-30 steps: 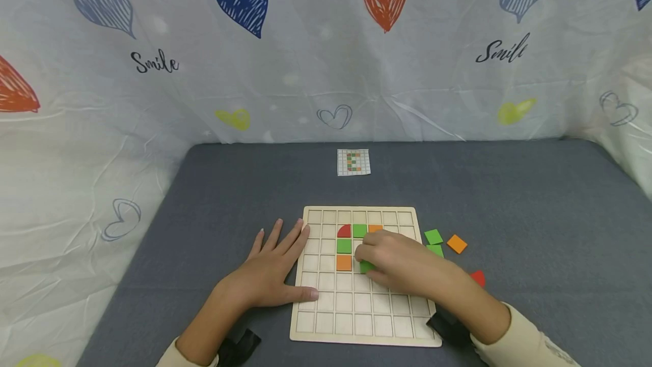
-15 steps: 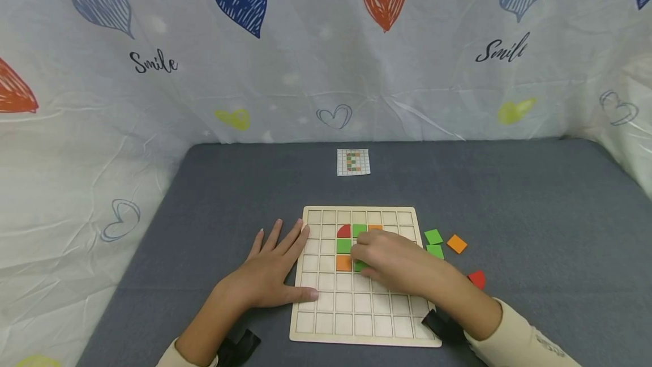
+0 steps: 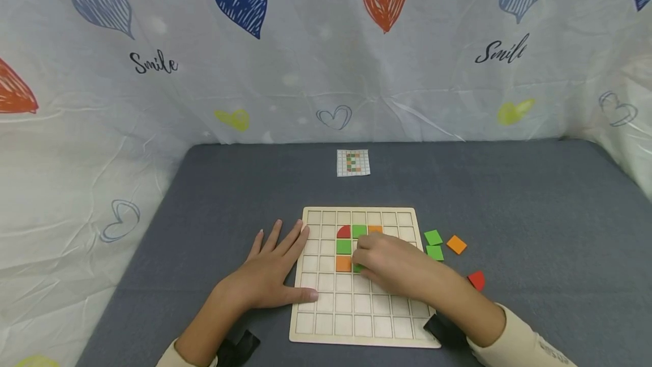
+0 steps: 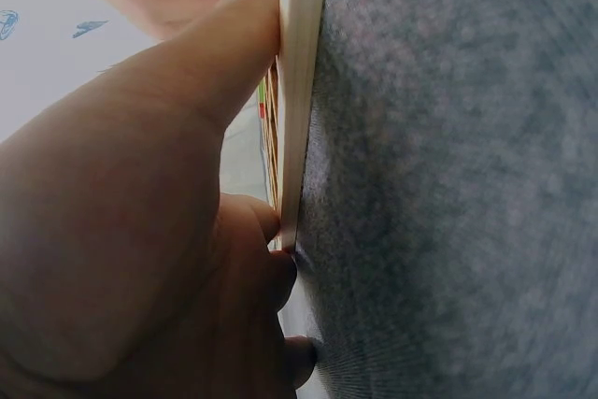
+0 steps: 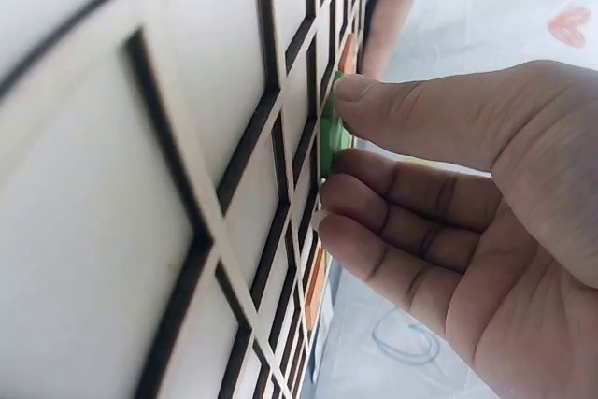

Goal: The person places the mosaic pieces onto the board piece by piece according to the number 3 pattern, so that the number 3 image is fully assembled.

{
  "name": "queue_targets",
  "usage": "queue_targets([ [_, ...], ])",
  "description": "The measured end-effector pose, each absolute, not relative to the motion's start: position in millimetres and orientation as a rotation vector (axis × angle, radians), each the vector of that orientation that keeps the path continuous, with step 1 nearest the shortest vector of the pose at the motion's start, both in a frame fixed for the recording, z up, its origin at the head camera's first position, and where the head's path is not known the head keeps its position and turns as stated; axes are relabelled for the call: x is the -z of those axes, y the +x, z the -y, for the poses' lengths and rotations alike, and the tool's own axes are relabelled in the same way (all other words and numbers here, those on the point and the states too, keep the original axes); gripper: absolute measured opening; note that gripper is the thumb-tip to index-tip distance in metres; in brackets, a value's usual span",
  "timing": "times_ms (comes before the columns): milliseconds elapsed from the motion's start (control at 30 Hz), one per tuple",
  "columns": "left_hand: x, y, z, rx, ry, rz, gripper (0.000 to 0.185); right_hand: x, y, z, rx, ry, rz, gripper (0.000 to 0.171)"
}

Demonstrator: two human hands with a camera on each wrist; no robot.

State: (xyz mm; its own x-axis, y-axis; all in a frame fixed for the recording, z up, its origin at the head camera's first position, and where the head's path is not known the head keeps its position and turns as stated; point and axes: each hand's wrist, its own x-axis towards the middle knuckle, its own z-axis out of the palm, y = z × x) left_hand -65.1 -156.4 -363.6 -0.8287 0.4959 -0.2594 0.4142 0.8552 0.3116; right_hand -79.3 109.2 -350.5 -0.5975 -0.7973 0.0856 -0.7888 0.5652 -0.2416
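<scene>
A wooden grid board (image 3: pixel 326 321) lies on the grey table. Its upper cells hold a red quarter-circle tile (image 3: pixel 343 231), green tiles (image 3: pixel 359 231) and orange tiles (image 3: pixel 343 263). My right hand (image 3: pixel 360 262) pinches a green square tile (image 3: pixel 358 268) just right of the lower orange tile. In the right wrist view the green tile (image 5: pixel 331 137) sits between thumb and fingers, edge against the board (image 5: pixel 187 137). My left hand (image 3: pixel 272 273) lies flat on the table, its thumb along the board's left edge (image 4: pixel 301 91).
Loose tiles lie right of the board: two green (image 3: pixel 433 237), one orange (image 3: pixel 456 244), one red (image 3: pixel 476 280). A small pattern card (image 3: pixel 354 162) rests further back. A white heart-print cloth (image 3: pixel 326 61) walls the table behind and at the sides.
My right hand has shifted slightly left with the green tile, bringing it close beside the lower orange tile. The left hand has not moved.
</scene>
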Motion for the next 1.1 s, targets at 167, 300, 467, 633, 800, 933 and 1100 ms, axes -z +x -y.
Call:
queue_targets([
  [167, 365, -66, 156, -0.357, 0.674, -2.694, 0.104, 350, -73, -118, 0.473, -1.417, -2.77, 0.007],
  [300, 365, -66, 156, -0.355, 0.665, -2.69, 0.104, 350, -68, -127, 0.534, -1.426, -2.785, 0.012],
  [467, 364, -66, 156, -0.362, 0.663, -2.685, 0.104, 350, -63, -140, 0.549, -1.427, -2.811, 0.015],
  [633, 365, -66, 156, -0.366, 0.669, -2.687, 0.104, 352, -58, -159, 0.65, -1.418, -2.819, 0.015],
  [800, 365, -67, 156, -0.354, 0.675, -2.695, 0.104, 354, -57, -182, 0.669, -1.395, -2.912, 0.021],
  [933, 366, -67, 156, -0.349, 0.678, -2.694, 0.103, 356, -56, -199, 0.582, -1.304, -3.026, 0.021],
  [1100, 366, -66, 156, -0.353, 0.679, -2.688, 0.103, 357, -57, -212, 0.52, -1.151, -3.063, 0.022],
])
